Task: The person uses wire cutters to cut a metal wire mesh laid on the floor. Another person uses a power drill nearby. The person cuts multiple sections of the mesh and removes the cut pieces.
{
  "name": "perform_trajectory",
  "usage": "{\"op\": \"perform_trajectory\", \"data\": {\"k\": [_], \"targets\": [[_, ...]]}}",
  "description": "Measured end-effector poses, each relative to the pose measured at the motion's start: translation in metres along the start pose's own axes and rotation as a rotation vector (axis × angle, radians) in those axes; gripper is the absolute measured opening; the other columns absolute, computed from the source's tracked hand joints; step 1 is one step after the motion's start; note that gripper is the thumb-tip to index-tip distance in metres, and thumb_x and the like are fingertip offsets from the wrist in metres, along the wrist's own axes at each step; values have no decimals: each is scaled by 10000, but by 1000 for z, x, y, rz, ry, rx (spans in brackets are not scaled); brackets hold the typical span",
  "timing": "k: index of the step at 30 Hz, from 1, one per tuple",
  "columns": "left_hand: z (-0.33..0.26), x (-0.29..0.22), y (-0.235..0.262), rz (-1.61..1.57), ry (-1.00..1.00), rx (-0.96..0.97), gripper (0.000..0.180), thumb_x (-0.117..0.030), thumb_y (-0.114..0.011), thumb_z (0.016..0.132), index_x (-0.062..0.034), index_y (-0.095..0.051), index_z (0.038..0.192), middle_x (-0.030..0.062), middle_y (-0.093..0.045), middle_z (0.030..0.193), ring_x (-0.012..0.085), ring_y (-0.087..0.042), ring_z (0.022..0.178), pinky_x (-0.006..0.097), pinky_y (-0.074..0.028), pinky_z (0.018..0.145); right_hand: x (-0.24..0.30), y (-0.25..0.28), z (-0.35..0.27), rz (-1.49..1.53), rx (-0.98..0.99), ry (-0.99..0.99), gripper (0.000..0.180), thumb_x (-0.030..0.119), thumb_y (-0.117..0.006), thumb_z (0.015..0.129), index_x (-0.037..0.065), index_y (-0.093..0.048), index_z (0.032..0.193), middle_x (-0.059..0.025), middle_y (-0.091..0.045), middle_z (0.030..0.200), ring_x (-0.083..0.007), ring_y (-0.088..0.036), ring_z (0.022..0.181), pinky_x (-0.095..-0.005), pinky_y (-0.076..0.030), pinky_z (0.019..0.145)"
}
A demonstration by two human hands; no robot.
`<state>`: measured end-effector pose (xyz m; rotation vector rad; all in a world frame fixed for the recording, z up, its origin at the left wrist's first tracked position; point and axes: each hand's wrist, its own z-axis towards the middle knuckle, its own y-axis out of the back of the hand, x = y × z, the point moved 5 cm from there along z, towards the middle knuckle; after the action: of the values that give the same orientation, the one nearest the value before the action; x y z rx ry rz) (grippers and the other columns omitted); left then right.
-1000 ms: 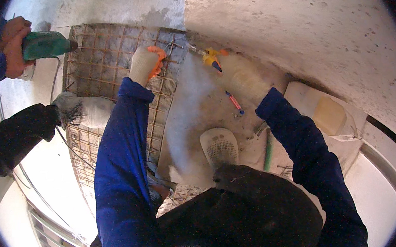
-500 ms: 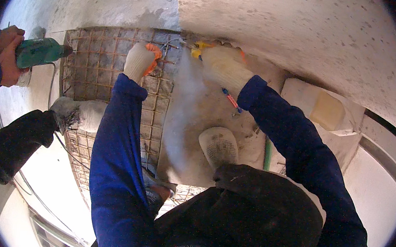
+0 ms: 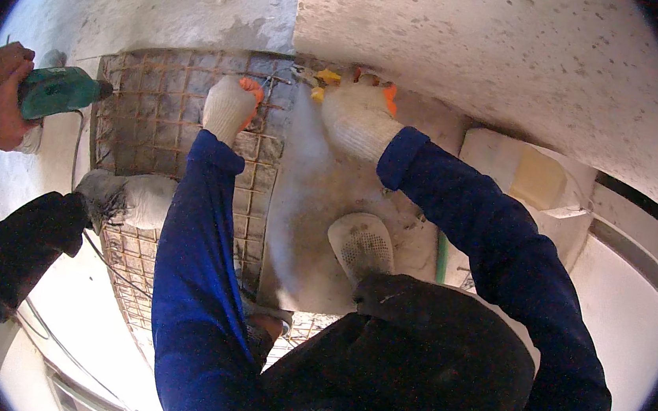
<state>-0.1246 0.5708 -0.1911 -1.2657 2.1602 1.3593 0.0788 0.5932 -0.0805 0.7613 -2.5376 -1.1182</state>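
Note:
My left hand (image 3: 227,108), in a cream knit glove with orange fingertips, is closed above the rusty wire mesh (image 3: 168,79). A thin pale wire (image 3: 268,81) shows at its fingertips; the grip itself is partly hidden. To the right, by the foot of the wall, my right hand (image 3: 360,117) wears a matching glove. Its fingers are curled around a yellow tool (image 3: 320,92), most of which the glove covers, so its kind cannot be made out. The two hands are apart, with the slab's edge between them.
At left another person's hands (image 3: 10,99) hold a green power drill (image 3: 62,93); that person's grey-covered foot (image 3: 135,199) rests on the mesh. My perforated shoe (image 3: 361,244) stands on the slab. A plastic jug (image 3: 539,178) sits at right. Cables (image 3: 110,260) run at left.
My right hand and the yellow tool have shifted slightly left and nearer to me. My sleeve now covers most of the red-and-blue tube on the slab. Less of the wire shows between the hands.

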Motion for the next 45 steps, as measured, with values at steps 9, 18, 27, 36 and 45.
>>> {"op": "perform_trajectory", "data": {"k": [9, 18, 27, 36, 45], "targets": [[7, 9, -3, -14, -9, 69, 240, -288, -664, 815, -81, -747, 901, 97, -692, 662, 216, -683, 612, 376, -524, 588, 8, 2, 3, -141, -251, -5, 260, 178, -612, 829, 24, -697, 1021, -183, -710, 948, -357, -686, 852, -472, -532, 696], [10, 10, -5, 98, -58, -28, 234, -271, -659, 804, -80, -750, 902, 138, -704, 697, 266, -702, 633, 383, -545, 606, 3, -25, 30, -23, -205, -39, 293, 256, -558, 882, 68, -715, 1042, -188, -709, 1001, -381, -681, 903, -512, -517, 783], [-4, -9, 5, 119, 62, -16, 203, -262, -651, 819, -103, -748, 900, 140, -714, 728, 262, -703, 624, 397, -553, 602, -5, -31, 26, 47, -218, -38, 274, 236, -560, 877, 48, -725, 988, -201, -712, 938, -384, -692, 890, -535, -520, 799], [-1, -8, 3, 196, -47, -57, 202, -267, -638, 818, -115, -753, 885, 150, -719, 757, 310, -713, 738, 429, -556, 672, -4, -12, 16, 47, -196, 0, 272, 242, -550, 901, 59, -727, 999, -196, -706, 943, -322, -692, 903, -482, -523, 782], [20, 25, -20, -102, -43, 28, 56, -176, -663, 835, -120, -662, 828, -3, -575, 610, 141, -541, 471, 313, -400, 403, 3, 13, -7, 98, -230, 63, 253, 225, -529, 926, 73, -731, 939, -162, -718, 876, -310, -711, 807, -457, -556, 625]]}}
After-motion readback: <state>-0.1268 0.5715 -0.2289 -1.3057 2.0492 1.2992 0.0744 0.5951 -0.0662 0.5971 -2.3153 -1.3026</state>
